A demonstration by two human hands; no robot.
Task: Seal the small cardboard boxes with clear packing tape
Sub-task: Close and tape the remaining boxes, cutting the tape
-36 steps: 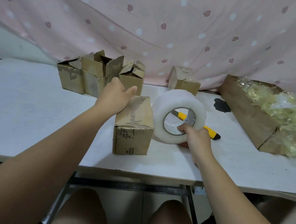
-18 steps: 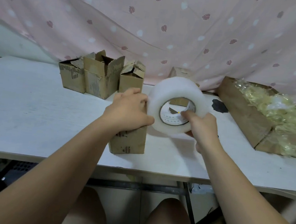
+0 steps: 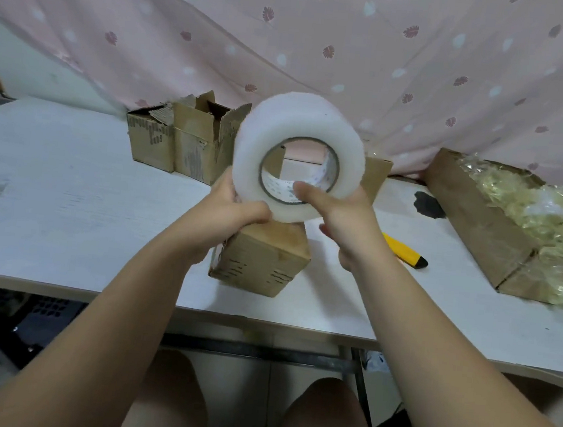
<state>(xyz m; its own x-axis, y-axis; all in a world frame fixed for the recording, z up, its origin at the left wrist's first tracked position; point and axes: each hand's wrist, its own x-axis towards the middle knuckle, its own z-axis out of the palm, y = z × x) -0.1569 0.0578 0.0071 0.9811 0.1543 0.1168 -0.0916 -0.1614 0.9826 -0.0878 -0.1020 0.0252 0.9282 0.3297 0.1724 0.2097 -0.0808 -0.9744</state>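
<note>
Your left hand [image 3: 235, 215] grips the lower left rim of the tape roll [image 3: 249, 162], fingers curled around its outer face. Your right hand [image 3: 344, 226] hooks its thumb into the core, and the other fingers go behind the roll, out of sight. You hold the roll upright in the air, just above the near box [image 3: 261, 263], which sits on the table [image 3: 67, 210] near its front edge with nothing steadying it.

No loose tape end shows, so picking for it on clear film may cost you time. Once you pull, the light box will likely slide or tip unless one hand pins it. Slack tape may fold onto itself. The yellow cutter [image 3: 403, 251] lies just beside your right wrist, where a sweep could knock it away.

Count one roll, one cutter and one near box. Two more boxes [image 3: 184, 142] stand far left. Another [image 3: 376, 174] peeks out behind the roll, which may hide others. One long carton of crinkled film [image 3: 478, 225] is at far right.
</note>
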